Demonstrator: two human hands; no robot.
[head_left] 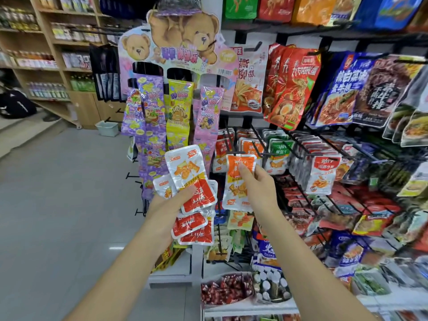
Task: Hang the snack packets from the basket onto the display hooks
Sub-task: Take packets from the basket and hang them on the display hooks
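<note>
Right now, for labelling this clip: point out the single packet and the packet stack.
single packet (235, 189): head view, on its lower printed panel.
packet stack (185, 169): head view, on the top packet's middle.

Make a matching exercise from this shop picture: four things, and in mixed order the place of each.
Things: 1 single orange packet; 2 bunch of red-and-white packets; 3 pale green bin; 4 teddy bear card.
Places: A on the floor; B in the right hand; C above the hanging candy strips; D in the left hand.
Pairs: 1-B, 2-D, 3-A, 4-C.
</note>
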